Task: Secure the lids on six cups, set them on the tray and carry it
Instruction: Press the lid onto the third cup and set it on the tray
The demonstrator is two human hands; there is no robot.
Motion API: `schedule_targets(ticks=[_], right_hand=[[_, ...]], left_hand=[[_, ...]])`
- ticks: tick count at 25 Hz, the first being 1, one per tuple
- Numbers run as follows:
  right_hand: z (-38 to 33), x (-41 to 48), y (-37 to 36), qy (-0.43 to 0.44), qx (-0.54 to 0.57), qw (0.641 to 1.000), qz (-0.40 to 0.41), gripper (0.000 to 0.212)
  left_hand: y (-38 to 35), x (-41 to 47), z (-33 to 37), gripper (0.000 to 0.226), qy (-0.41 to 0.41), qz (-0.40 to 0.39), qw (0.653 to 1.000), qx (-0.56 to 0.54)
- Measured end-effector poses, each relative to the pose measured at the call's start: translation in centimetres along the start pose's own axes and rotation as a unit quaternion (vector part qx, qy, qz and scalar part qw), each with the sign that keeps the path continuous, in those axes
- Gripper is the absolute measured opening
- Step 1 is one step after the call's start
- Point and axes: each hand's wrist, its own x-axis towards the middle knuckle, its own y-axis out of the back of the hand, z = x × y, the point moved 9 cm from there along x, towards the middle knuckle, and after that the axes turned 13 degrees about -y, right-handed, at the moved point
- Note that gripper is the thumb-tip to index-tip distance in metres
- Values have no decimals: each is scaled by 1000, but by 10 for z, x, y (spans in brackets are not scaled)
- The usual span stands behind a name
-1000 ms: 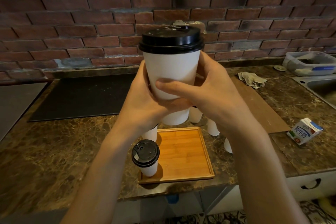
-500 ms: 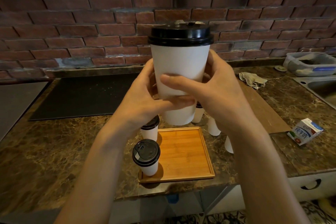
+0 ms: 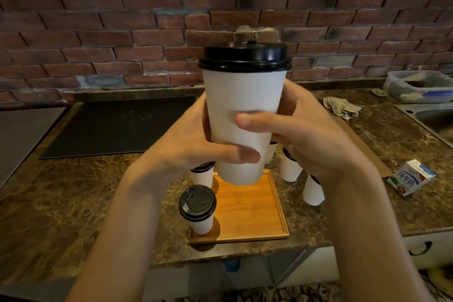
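I hold a white paper cup (image 3: 241, 103) with a black lid (image 3: 245, 59) upright, high above the counter. My left hand (image 3: 196, 142) and my right hand (image 3: 301, 135) both wrap its lower half. Below it lies a square wooden tray (image 3: 252, 211). One lidded cup (image 3: 199, 208) stands on the tray's near left corner, another (image 3: 203, 174) at its far left. Three more white cups (image 3: 290, 167) stand on the counter right of the tray, partly hidden by my right hand.
The brown marble counter (image 3: 73, 191) ends just in front of the tray. A black mat (image 3: 117, 127) lies at the back left, a milk carton (image 3: 409, 178) and a cardboard sheet at the right, a sink (image 3: 434, 120), a rag and a plastic tub at the far right.
The cup in both hands has shifted a little to the right in view. Its lid now sits level where it was tilted a second ago. The cups on the tray have not moved.
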Motion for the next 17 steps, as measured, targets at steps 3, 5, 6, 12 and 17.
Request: schedule_targets(ticks=[3, 5, 6, 12, 17], right_hand=[[2, -1, 0, -1, -3, 1000, -2, 55], [0, -1, 0, 0, -7, 1000, -2, 56], [-2, -1, 0, 1, -11, 1000, 1, 57], [-10, -5, 6, 14, -57, 996, 72, 74], [-14, -4, 7, 20, -91, 989, 115, 74]], left_hand=[[-2, 0, -1, 87, 8, -1, 1000, 6], [-1, 0, 0, 85, 5, 11, 1000, 13], [0, -1, 1, 85, 3, 19, 1000, 19], [9, 1, 6, 84, -10, 86, 995, 48], [11, 1, 8, 94, -23, 129, 987, 92]])
